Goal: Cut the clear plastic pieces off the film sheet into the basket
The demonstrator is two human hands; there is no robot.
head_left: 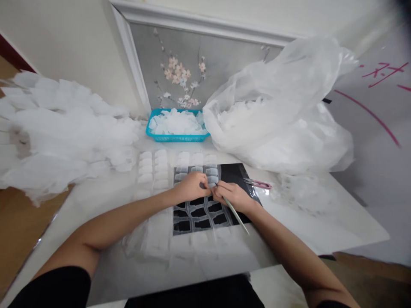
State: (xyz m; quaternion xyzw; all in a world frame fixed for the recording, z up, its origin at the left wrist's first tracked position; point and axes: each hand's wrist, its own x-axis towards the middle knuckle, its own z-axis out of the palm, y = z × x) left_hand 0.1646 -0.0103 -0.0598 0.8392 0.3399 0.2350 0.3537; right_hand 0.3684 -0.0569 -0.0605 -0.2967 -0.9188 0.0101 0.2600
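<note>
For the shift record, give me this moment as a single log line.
left hand: at black sheet | right hand: holding thin stick | snips: on table

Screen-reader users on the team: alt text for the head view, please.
Two bare hands, left and right, work over a black sheet with white pieces; the right holds a thin stick. Behind sit a blue basket and a plastic bag.

The left fingertips (208, 192) seem blurred, their contact unclear.
</note>
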